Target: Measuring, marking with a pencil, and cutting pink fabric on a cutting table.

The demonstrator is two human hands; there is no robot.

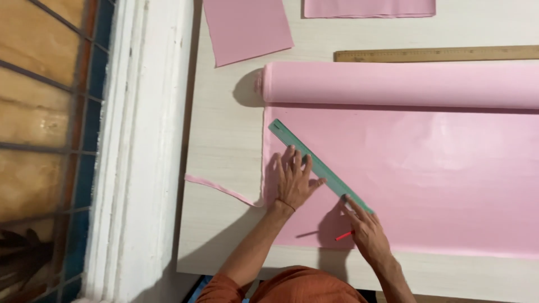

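One view only, from a camera worn on the person's head. It looks almost straight down onto the bench (pixel 224 140) from above, close enough that the forearms and both hands, left (pixel 293 178) and right (pixel 368 233), fill the lower middle. The person's chest edges the bottom. The window frame (pixel 140 146) runs down the left side.

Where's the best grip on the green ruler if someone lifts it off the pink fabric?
Probably the free upper-left end of the green ruler, pinched across its narrow width from above. It lies flat and diagonal; the left hand presses its middle, the right hand covers its lower end.
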